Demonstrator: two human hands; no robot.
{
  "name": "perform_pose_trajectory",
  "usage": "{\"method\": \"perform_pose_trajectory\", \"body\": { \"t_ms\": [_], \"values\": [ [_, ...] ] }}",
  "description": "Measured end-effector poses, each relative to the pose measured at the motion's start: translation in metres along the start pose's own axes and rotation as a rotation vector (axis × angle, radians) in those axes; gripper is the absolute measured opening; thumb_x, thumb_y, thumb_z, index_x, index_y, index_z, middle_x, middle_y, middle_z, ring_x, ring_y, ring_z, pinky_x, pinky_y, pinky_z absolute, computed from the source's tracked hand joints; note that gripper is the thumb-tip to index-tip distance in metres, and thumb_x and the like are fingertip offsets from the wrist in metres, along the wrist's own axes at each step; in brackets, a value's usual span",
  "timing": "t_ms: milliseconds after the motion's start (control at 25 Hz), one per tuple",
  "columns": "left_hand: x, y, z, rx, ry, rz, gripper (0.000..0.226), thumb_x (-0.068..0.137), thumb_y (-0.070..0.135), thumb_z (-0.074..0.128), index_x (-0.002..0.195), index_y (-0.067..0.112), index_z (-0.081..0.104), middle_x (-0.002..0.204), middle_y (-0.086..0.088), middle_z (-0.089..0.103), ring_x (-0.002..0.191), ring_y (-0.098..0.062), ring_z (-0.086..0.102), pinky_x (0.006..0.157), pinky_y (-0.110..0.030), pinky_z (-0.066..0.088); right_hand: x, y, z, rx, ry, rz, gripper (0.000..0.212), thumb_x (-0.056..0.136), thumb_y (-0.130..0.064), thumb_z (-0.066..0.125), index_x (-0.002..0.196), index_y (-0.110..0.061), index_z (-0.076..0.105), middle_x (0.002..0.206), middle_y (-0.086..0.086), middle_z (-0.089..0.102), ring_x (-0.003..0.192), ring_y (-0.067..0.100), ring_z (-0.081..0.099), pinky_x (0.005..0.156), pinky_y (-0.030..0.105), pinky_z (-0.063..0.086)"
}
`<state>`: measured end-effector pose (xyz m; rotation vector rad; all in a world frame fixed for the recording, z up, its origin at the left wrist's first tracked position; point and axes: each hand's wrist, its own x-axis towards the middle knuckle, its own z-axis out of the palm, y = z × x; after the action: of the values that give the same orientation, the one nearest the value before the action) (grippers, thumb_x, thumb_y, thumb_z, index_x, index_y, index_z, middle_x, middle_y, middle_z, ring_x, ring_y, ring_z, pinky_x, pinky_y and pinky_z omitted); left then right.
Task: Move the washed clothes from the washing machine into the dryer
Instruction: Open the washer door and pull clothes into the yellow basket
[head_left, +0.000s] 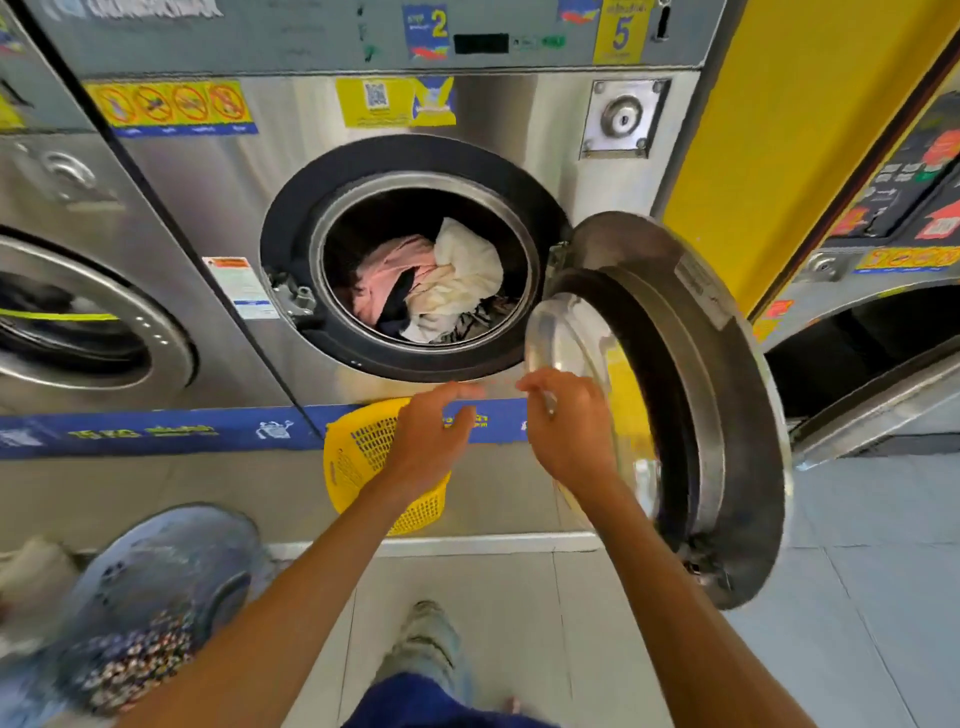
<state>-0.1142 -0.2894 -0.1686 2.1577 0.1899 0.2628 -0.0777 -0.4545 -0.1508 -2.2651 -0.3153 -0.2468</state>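
- Washed clothes (441, 283) lie heaped in the drum of the washing machine (218, 208), beyond and above both hands: a pink piece on the left of the heap, a white one on the right, dark fabric between and under them.
- The washing machine's round door (691, 395) is swung wide on its right-side hinge and stands just to the right of the right hand, its glass bowl facing the hands.
- The left hand (431, 436) is stretched forward below the drum opening, palm down, fingers loosely bent and apart, gripping nothing.
- The right hand (571, 426) is beside it, level with it, fingers curled downward in front of the door glass; motion blur hides whether the fingertips touch the glass, and nothing shows between them.
- The two hands are near each other but apart, both short of the drum rim.
- A yellow plastic basket (358, 457) with slotted walls sits on the floor against the machine's base, directly under the left hand and wrist, which cover part of it.
- A blue band (156, 431) with printing runs along the machine fronts, behind the hands and to their left.
- Another machine (78, 312) with a closed door stands far to the left of the left hand.
- A further machine (883, 312) with its door open stands beyond the right hand, past a yellow wall strip (779, 130).
- Near the left forearm is a blurred jeans-clad knee (156, 582).
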Motion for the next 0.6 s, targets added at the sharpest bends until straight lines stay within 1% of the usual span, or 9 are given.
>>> {"method": "perform_pose_trajectory", "body": {
  "t_ms": [40, 80, 160, 240, 280, 360, 400, 480, 600],
  "values": [
    [0.001, -0.013, -0.006, 0.011, 0.009, -0.042, 0.025, 0.09, 0.009, 0.057, 0.107, 0.021, 0.071, 0.109, 0.009, 0.071, 0.099, -0.002, 0.059, 0.085, -0.013, 0.041, 0.003, 0.002, 0.017, 0.012, -0.054, 0.007, 0.023, 0.088, -0.008, 0.055, 0.094, -0.018, 0.074, 0.096, 0.0, 0.075, 0.092, 0.023, 0.065, 0.086, 0.033, 0.051],
    [0.005, -0.024, -0.013, 0.019, 0.02, -0.078, 0.025, 0.09, 0.008, 0.057, 0.107, 0.02, 0.071, 0.109, 0.009, 0.07, 0.098, -0.003, 0.058, 0.085, -0.014, 0.041, 0.008, 0.003, 0.034, 0.018, -0.099, -0.002, 0.023, 0.086, -0.008, 0.055, 0.092, -0.017, 0.075, 0.094, 0.001, 0.076, 0.088, 0.023, 0.066, 0.083, 0.034, 0.051],
    [0.013, -0.046, -0.023, 0.024, 0.024, -0.132, 0.024, 0.091, 0.009, 0.057, 0.107, 0.02, 0.071, 0.107, 0.012, 0.067, 0.098, -0.003, 0.057, 0.086, -0.013, 0.039, 0.02, 0.003, 0.062, 0.014, -0.186, -0.04, 0.023, 0.085, -0.008, 0.054, 0.09, -0.014, 0.076, 0.094, 0.002, 0.076, 0.084, 0.023, 0.067, 0.079, 0.025, 0.045],
    [0.026, -0.068, -0.032, 0.04, 0.02, -0.174, 0.023, 0.092, 0.01, 0.058, 0.108, 0.019, 0.071, 0.105, 0.013, 0.065, 0.098, -0.004, 0.056, 0.088, -0.013, 0.039, 0.035, 0.003, 0.09, -0.023, -0.294, -0.044, 0.023, 0.089, -0.009, 0.054, 0.094, -0.012, 0.076, 0.101, 0.003, 0.076, 0.09, 0.023, 0.067, 0.08, 0.016, 0.034],
    [0.037, -0.083, -0.036, 0.046, 0.015, -0.191, 0.022, 0.092, 0.01, 0.058, 0.108, 0.019, 0.071, 0.107, 0.011, 0.067, 0.098, -0.006, 0.057, 0.091, -0.016, 0.041, 0.047, 0.004, 0.106, -0.05, -0.344, -0.028, 0.023, 0.092, -0.01, 0.053, 0.097, -0.013, 0.076, 0.105, 0.002, 0.075, 0.096, 0.023, 0.066, 0.083, 0.015, 0.032],
    [0.059, -0.106, -0.043, 0.076, 0.0, -0.204, 0.022, 0.093, 0.012, 0.058, 0.11, 0.018, 0.071, 0.113, 0.003, 0.07, 0.103, -0.014, 0.061, 0.097, -0.026, 0.045, 0.066, 0.007, 0.134, -0.111, -0.451, -0.021, 0.023, 0.096, -0.012, 0.053, 0.103, -0.015, 0.074, 0.113, 0.002, 0.073, 0.105, 0.023, 0.063, 0.088, 0.021, 0.036],
    [0.074, -0.122, -0.048, 0.083, -0.005, -0.223, 0.023, 0.093, 0.013, 0.058, 0.112, 0.017, 0.071, 0.116, 0.0, 0.07, 0.106, -0.016, 0.062, 0.099, -0.027, 0.045, 0.081, 0.007, 0.152, -0.134, -0.512, -0.037, 0.023, 0.097, -0.013, 0.052, 0.104, -0.015, 0.074, 0.115, 0.002, 0.072, 0.106, 0.024, 0.062, 0.091, 0.025, 0.04],
    [0.091, -0.136, -0.054, 0.106, -0.025, -0.255, 0.024, 0.093, 0.012, 0.058, 0.113, 0.015, 0.071, 0.119, -0.002, 0.07, 0.11, -0.018, 0.062, 0.097, -0.02, 0.041, 0.101, 0.01, 0.168, -0.143, -0.532, -0.027, 0.022, 0.096, -0.011, 0.053, 0.102, -0.014, 0.074, 0.112, 0.005, 0.073, 0.103, 0.026, 0.065, 0.094, 0.032, 0.047],
    [0.114, -0.157, -0.068, 0.126, -0.072, -0.285, 0.026, 0.093, 0.01, 0.057, 0.114, 0.015, 0.07, 0.12, -0.002, 0.069, 0.109, -0.019, 0.062, 0.09, -0.014, 0.037, 0.127, 0.001, 0.195, -0.2, -0.607, -0.025, 0.022, 0.097, -0.012, 0.053, 0.104, -0.013, 0.073, 0.114, 0.006, 0.073, 0.104, 0.028, 0.065, 0.095, 0.033, 0.046]
  ]
}}
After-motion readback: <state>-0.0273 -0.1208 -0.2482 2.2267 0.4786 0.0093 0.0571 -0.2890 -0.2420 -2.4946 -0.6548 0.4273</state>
